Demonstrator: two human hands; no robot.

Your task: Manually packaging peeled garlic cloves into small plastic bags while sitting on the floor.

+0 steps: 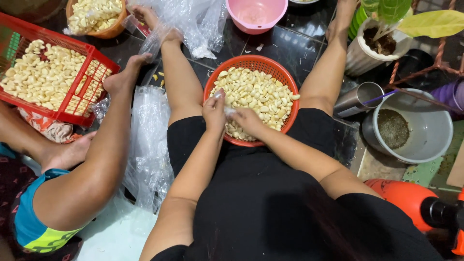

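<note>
Clove: small peeled garlic piece pinched between both hands, over basket's near rim.
L hand: fingers closed on clove's left end.
R hand: fingertips grip its right end; equally near.
Basket: orange, round, full of peeled cloves, just ahead of fingers.

Home floor workspace: dark tiles, potted plant, baskets of peeled garlic.

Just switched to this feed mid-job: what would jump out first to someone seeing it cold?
The round orange basket heaped with peeled garlic cloves, at centre between the person's legs, with the left hand and right hand together at its near edge. At upper left, a red crate holds more cloves, beside another person's leg. Clear plastic bags lie between them.
</note>
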